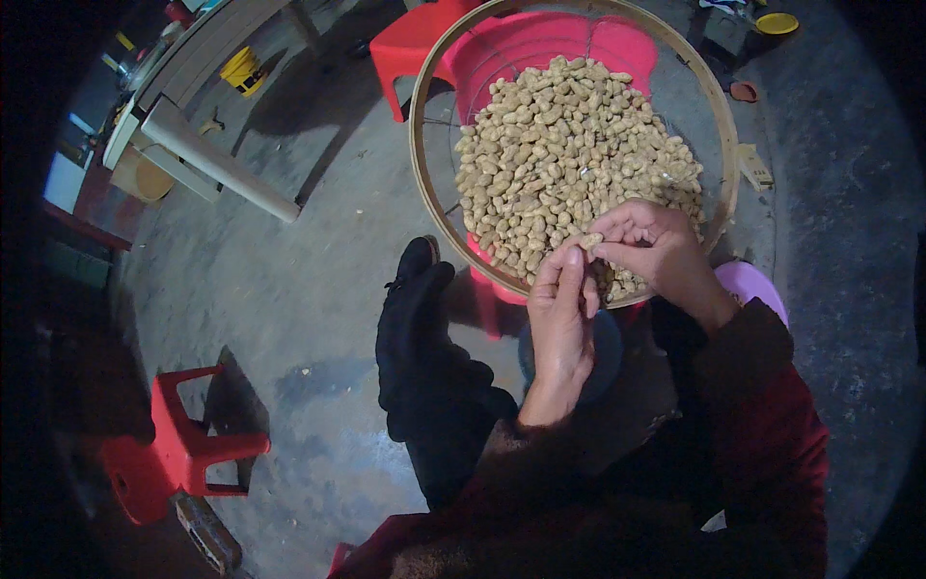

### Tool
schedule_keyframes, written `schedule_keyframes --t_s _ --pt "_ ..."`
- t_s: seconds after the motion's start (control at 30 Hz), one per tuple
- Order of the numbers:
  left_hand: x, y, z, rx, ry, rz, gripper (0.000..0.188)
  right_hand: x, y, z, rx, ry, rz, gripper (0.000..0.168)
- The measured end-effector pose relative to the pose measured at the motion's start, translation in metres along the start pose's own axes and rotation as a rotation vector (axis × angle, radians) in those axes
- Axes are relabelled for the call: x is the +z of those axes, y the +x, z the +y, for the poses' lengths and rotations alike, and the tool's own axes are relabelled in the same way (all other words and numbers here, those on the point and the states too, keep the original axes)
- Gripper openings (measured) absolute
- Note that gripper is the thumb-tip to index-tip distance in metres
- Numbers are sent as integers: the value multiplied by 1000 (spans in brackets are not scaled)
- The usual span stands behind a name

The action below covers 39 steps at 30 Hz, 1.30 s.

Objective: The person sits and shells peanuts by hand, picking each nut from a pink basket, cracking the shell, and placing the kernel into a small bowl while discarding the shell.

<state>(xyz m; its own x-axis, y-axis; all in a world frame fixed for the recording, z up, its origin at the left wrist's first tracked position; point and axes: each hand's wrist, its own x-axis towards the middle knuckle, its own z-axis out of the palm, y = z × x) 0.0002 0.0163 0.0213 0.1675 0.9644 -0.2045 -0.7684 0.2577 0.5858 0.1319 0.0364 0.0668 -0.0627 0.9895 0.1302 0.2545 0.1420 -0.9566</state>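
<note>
A single unshelled peanut [592, 240] is pinched at the fingertips of both hands, over the near part of a peanut heap. My right hand [658, 242] grips it from the right with thumb and forefinger. My left hand [563, 322] meets it from below left, thumb against forefinger; the exact contact there is partly hidden. Beneath the hands, a heap of unshelled peanuts [550, 152] fills much of a round sieve [725, 130] with a wooden rim and a see-through mesh bottom. A pink plastic surface [557, 36] shows through the mesh, under the sieve.
A purple basin [756, 286] stands right of my right wrist, and a dark blue bucket [611, 354] sits below the sieve. One red plastic stool [405, 43] is beyond the sieve; another red plastic seat [192, 434] lies lower left. A yellow bucket [242, 71] stands near a table [195, 58].
</note>
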Motion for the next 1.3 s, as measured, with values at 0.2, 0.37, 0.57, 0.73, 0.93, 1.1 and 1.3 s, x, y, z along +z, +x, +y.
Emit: schedule_keyframes --t_s 0.2,0.37,0.57,0.73,0.93,1.1,1.3 --pt "1 -2 1 -78 -114 -96 19 3 -4 -13 54 67 -61 15" --pt "7 -4 4 -198 -297 -191 25 7 -7 -13 -173 -80 -15 16" --pt "4 -4 5 -231 -324 -168 25 11 -12 -21 -82 -107 14 18" --pt "5 -4 7 -206 -335 -213 24 10 -14 -19 -109 -109 16 18" --pt "1 -5 5 -89 -236 -195 20 13 -13 -13 -110 95 32 18" --pt "5 -5 11 -108 -249 -157 18 9 -11 -12 -176 1 15 18" --pt "2 -5 6 -83 -215 -106 14 9 -14 -14 36 187 -2 18"
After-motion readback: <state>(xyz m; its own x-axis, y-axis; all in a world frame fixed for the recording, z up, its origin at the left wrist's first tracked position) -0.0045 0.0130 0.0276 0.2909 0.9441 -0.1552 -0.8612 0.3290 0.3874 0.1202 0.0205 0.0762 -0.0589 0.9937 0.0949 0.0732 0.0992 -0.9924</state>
